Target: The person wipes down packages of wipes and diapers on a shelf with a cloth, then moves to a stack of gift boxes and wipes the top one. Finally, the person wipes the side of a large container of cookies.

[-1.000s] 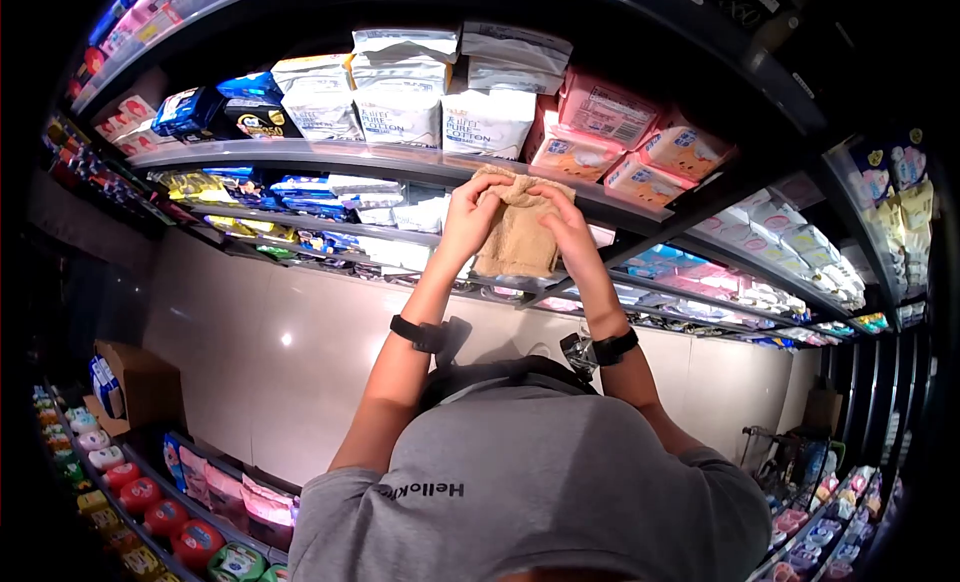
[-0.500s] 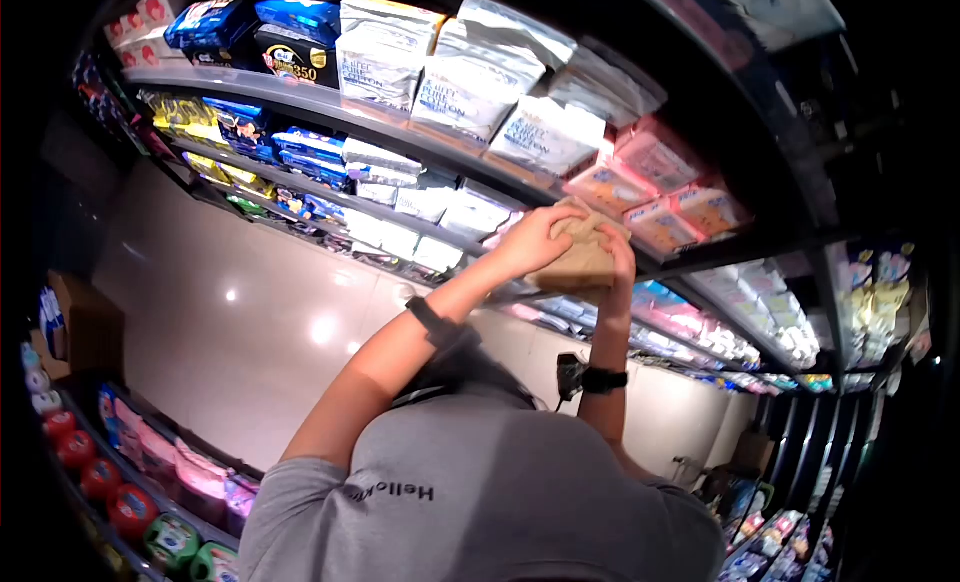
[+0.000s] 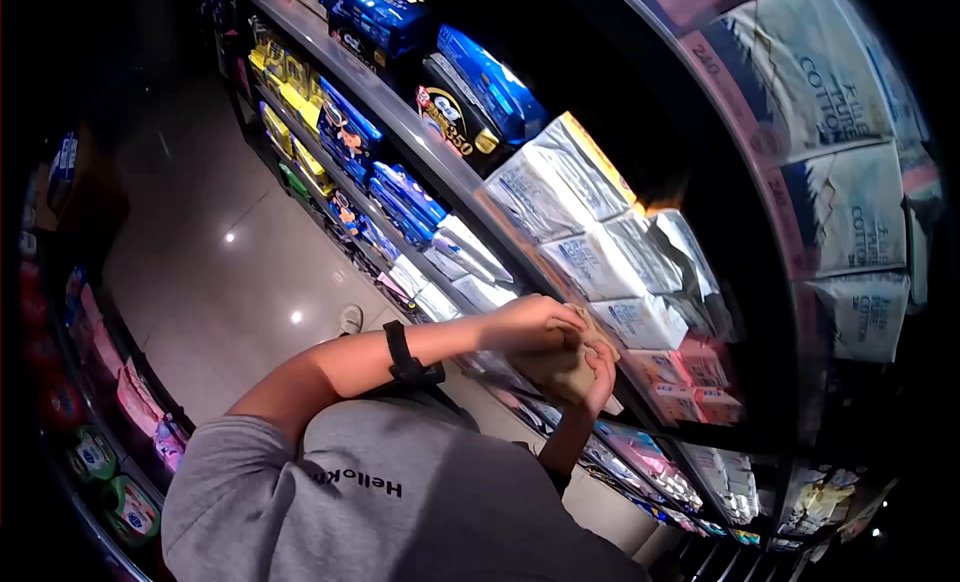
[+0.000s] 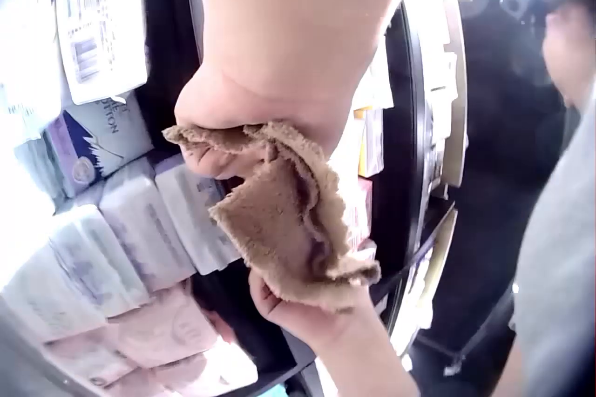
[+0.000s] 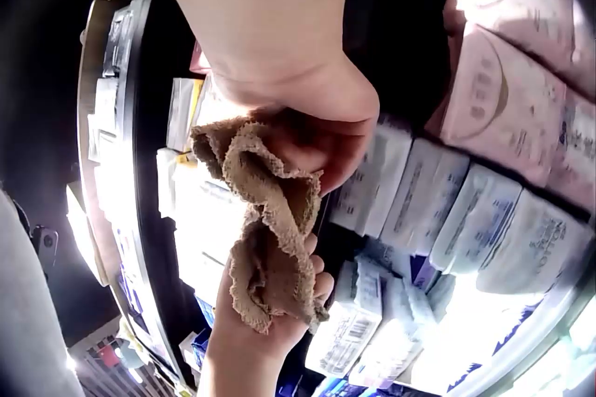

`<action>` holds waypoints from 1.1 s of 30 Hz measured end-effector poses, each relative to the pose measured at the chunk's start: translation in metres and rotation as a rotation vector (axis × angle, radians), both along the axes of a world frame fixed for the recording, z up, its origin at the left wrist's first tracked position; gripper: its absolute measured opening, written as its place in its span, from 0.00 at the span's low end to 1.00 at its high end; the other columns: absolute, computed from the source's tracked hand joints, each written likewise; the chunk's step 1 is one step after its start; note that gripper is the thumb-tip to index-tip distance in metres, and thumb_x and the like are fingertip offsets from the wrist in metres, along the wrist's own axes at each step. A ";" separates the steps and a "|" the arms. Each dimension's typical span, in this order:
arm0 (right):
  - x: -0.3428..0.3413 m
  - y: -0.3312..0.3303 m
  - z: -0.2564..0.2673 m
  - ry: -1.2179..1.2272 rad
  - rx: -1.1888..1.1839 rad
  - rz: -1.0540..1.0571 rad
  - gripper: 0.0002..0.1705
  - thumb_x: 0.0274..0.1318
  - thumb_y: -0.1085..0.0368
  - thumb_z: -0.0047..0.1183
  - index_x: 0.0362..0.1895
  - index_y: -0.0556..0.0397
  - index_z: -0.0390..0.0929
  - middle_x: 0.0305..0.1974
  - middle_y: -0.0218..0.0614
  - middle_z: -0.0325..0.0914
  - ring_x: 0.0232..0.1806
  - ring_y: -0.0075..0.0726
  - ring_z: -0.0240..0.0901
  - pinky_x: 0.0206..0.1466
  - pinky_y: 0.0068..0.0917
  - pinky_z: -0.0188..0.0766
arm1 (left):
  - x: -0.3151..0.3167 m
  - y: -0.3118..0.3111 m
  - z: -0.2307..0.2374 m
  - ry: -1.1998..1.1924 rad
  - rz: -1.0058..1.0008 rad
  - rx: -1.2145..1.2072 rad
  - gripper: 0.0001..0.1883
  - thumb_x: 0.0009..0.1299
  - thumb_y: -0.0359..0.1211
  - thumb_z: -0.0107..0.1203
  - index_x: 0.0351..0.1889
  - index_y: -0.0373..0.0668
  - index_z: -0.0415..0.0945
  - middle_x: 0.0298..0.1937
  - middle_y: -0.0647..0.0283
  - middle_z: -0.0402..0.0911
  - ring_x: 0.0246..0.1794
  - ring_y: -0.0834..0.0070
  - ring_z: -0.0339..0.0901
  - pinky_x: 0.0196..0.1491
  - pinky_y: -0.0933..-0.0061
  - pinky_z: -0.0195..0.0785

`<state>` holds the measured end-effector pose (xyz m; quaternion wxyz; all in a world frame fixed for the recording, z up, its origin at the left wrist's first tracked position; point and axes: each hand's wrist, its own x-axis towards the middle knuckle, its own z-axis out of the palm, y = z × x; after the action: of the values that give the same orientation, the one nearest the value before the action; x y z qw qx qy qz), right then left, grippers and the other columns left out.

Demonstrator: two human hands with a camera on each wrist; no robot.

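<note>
A tan, fuzzy cloth [image 3: 562,374] is bunched between both hands in the head view, beside the shelf edge. My left hand [image 3: 530,324] grips its upper side with curled fingers; my right hand [image 3: 598,380] pinches the opposite side. Seen from the left wrist, the cloth [image 4: 275,215] hangs folded, with the left hand [image 4: 261,118] above and the right hand [image 4: 303,318] below it. From the right wrist, the cloth [image 5: 270,201] looks twisted between the right hand [image 5: 312,127] and the left hand [image 5: 265,309]. Its folds hide some fingertips.
Shelves hold white cotton packs [image 3: 595,262], blue packs [image 3: 490,82] and pink packs [image 3: 690,377]. More white packs [image 3: 855,207] stand on an upper shelf at the right. A shelf edge [image 3: 400,117] runs diagonally past the hands. Pale floor [image 3: 230,282] shows at the left, with a shoe [image 3: 351,319].
The head view has turned, so the shelves now run steeply downwards to the right. Both hands, still gripping the cloth, appear lower and slightly further right; upper-shelf white packs have come into view.
</note>
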<state>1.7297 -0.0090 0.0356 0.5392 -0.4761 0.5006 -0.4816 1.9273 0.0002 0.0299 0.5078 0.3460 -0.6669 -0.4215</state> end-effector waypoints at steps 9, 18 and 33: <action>0.039 -0.020 -0.001 -0.099 0.041 0.082 0.16 0.43 0.66 0.42 0.35 0.63 0.74 0.38 0.43 0.74 0.43 0.39 0.70 0.51 0.30 0.65 | 0.033 -0.002 -0.013 -0.225 -0.088 0.010 0.21 0.59 0.32 0.47 0.53 0.48 0.70 0.38 0.51 0.78 0.38 0.57 0.76 0.41 0.64 0.69; 0.133 0.003 0.003 -0.128 0.100 0.160 0.14 0.47 0.73 0.41 0.39 0.63 0.74 0.41 0.41 0.73 0.45 0.36 0.69 0.51 0.26 0.64 | 0.155 0.001 0.026 -0.322 -0.061 0.124 0.20 0.57 0.36 0.47 0.47 0.45 0.77 0.28 0.55 0.80 0.30 0.59 0.78 0.35 0.66 0.71; 0.306 -0.005 0.008 -0.105 0.197 0.499 0.24 0.49 0.66 0.46 0.52 0.62 0.67 0.51 0.39 0.69 0.53 0.32 0.64 0.58 0.26 0.57 | 0.310 0.021 0.010 -0.005 0.164 0.118 0.20 0.54 0.24 0.45 0.46 0.40 0.76 0.40 0.52 0.80 0.40 0.67 0.78 0.45 0.74 0.69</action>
<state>2.0361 -0.0143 0.0431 0.7102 -0.5044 0.3834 -0.3069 2.2370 0.0213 0.0401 0.5178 0.4298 -0.6117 -0.4159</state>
